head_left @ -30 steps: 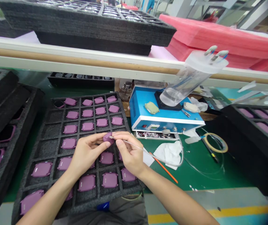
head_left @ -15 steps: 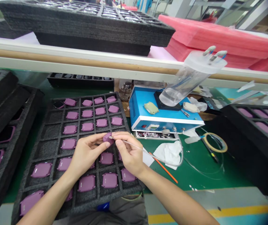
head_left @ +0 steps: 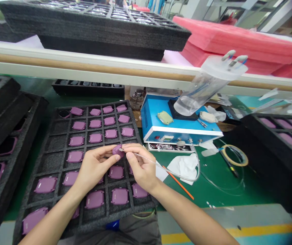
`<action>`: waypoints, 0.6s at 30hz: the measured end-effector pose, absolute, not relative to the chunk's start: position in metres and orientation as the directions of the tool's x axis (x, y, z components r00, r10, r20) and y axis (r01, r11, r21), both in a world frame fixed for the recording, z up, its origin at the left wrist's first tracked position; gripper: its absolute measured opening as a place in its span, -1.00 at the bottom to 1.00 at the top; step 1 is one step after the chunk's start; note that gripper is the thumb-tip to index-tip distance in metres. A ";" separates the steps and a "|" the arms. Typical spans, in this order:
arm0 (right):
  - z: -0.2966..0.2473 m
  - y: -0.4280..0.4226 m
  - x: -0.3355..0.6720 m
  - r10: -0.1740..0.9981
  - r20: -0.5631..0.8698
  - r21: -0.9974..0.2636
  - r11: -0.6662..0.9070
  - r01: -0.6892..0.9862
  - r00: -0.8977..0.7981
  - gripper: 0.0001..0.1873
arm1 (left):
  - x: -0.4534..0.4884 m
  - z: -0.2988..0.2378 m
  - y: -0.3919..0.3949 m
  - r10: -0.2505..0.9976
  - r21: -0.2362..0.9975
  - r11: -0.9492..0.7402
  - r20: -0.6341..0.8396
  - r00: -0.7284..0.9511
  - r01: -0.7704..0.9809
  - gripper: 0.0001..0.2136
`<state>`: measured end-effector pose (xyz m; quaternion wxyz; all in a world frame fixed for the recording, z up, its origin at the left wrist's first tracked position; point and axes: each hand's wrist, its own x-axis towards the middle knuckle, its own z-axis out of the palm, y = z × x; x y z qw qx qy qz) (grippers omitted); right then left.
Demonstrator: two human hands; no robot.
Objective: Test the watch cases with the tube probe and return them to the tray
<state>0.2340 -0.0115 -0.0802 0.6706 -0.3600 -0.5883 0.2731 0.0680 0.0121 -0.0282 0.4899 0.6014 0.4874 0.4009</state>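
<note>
Purple rounded-square casing [head_left: 117,150] sits tilted in the left hand [head_left: 97,166], its edge pinched between thumb and fingertips, just above the black foam tray [head_left: 95,217]. The right hand [head_left: 142,166] is closed in a fine pinch on a thin metal tip [head_left: 122,149], which meets or nearly meets the casing. From it, a clear tube [head_left: 156,166] runs toward four o'clock, then curves back to the blue bench unit [head_left: 148,115] at two o'clock.

The likeliest trouble is a slip: drag from the tube could pull the tip sideways and scratch the casing, or the small pinch could loosen and drop it onto the purple pieces below. An orange stick [head_left: 179,183] lying near the tube at four o'clock could also snag it.

Fingers hide where tip and casing meet, so actual contact can't be confirmed — and the casing's far face and the tube's contents can't be made out.
</note>
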 end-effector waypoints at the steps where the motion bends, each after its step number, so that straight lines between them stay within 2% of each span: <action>1: -0.080 -0.012 0.234 0.785 0.599 -0.799 0.598 0.060 0.156 -0.82 | 0.068 -0.029 0.011 0.979 0.977 -0.052 0.008 0.206 0.208 -0.61; 4: -0.080 -0.016 0.236 0.775 0.614 -0.788 0.612 0.069 0.151 -0.82 | 0.061 -0.023 0.004 0.978 0.925 -0.111 0.037 0.203 0.364 -0.60; 6: -0.083 -0.020 0.237 0.780 0.601 -0.798 0.598 0.077 0.175 -0.83 | 0.044 -0.008 0.000 0.977 0.782 -0.192 0.093 0.193 0.593 -0.58; 9: -0.090 -0.023 0.237 0.806 0.553 -0.831 0.551 0.071 0.210 -0.86 | 0.004 0.026 0.000 0.980 0.334 -0.186 0.128 0.151 0.924 -0.61; 11: -0.093 -0.025 0.236 0.825 0.524 -0.849 0.525 0.057 0.213 -0.87 | -0.025 0.046 0.004 0.992 0.047 -0.126 0.013 0.125 0.991 -0.67; 12: -0.094 -0.026 0.235 0.831 0.514 -0.855 0.516 0.051 0.214 -0.87 | -0.038 0.052 0.007 0.989 -0.044 -0.130 -0.082 0.126 0.991 -0.68; 13: -0.094 -0.027 0.235 0.836 0.505 -0.860 0.508 0.047 0.215 -0.87 | -0.050 0.054 0.009 0.976 -0.100 -0.146 -0.176 0.127 0.984 -0.68; 15: -0.092 -0.029 0.234 0.844 0.492 -0.867 0.496 0.038 0.215 -0.87 | -0.066 0.052 0.011 0.947 -0.129 -0.172 -0.295 0.128 0.977 -0.66; 18: -0.088 -0.032 0.232 0.853 0.474 -0.877 0.479 0.031 0.220 -0.86 | -0.078 0.039 0.017 0.955 -0.017 -0.160 -0.255 0.150 0.987 -0.67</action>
